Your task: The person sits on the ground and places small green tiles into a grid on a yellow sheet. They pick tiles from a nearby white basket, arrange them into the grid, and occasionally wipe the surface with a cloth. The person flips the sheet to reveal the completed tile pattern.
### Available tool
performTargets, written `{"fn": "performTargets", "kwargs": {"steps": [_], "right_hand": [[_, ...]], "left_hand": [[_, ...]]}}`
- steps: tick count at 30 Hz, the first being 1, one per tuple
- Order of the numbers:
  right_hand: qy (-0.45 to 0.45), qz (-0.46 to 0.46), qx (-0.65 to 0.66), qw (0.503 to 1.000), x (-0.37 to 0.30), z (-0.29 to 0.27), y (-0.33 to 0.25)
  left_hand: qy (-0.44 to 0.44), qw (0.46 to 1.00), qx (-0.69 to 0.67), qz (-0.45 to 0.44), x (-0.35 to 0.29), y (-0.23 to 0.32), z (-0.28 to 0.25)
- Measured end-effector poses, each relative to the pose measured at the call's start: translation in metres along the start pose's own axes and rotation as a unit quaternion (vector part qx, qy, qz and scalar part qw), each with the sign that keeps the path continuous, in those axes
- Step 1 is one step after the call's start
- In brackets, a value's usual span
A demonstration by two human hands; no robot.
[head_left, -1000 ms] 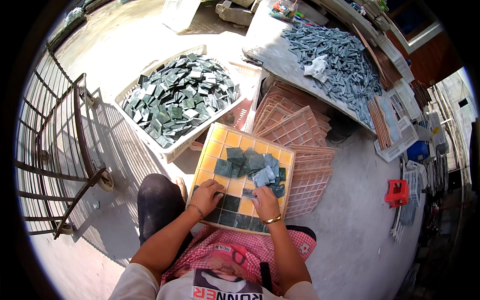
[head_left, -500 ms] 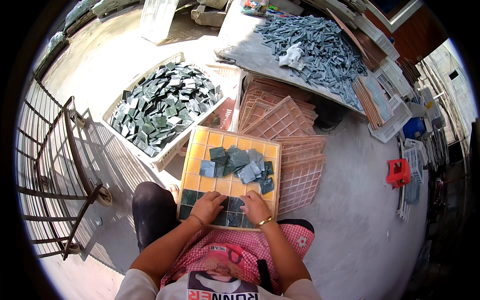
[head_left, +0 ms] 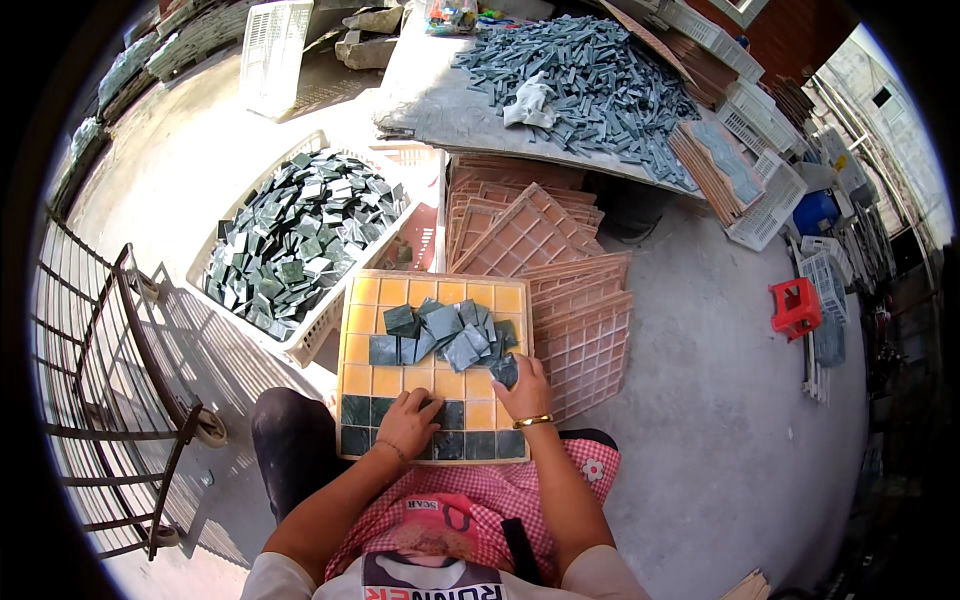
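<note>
At lower centre, the left hand touches dark square tiles set in the bottom rows of a yellow gridded tray. Near the tray's right edge, the right hand grips another tile. A white crate stands left of centre, a table at upper centre, a red stool at right.

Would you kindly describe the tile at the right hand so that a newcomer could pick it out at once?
Find the yellow tray in front of the person, then the loose pile of tiles on it. Just below the pile's right end is the right hand. The tile is the dark one this hand holds, whereas its neighbours in the pile lie untouched.
</note>
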State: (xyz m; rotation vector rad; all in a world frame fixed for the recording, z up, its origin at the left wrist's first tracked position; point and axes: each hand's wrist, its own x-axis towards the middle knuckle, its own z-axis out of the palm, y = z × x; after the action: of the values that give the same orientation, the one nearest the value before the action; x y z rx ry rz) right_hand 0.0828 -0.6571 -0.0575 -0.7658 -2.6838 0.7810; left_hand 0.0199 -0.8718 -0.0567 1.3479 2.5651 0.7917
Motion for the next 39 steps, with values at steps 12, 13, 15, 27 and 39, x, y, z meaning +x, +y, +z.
{"fn": "performTargets", "kwargs": {"steps": [12,13,15,27,39], "right_hand": [[-0.218,-0.153,0.139,0.954,-0.009,-0.010,0.007],[-0.213,-0.179,0.118,0.953,-0.010,-0.007,0.007],[-0.207,-0.146,0.081,0.964,-0.014,-0.007,0.005],[-0.094,-0.112,0.113,0.983,0.001,-0.009,-0.010],[-0.178,-0.260,-0.038,0.948,0.059,-0.008,-0.042]], "left_hand": [[0.073,0.993,-0.092,-0.020,-0.016,0.004,-0.003],[0.074,0.993,-0.091,-0.018,-0.017,0.005,-0.002],[0.061,0.995,-0.077,-0.003,-0.020,0.008,-0.001],[0.129,0.989,-0.023,-0.074,0.053,0.021,0.010],[0.106,0.989,0.016,-0.103,0.061,0.000,-0.005]]}}
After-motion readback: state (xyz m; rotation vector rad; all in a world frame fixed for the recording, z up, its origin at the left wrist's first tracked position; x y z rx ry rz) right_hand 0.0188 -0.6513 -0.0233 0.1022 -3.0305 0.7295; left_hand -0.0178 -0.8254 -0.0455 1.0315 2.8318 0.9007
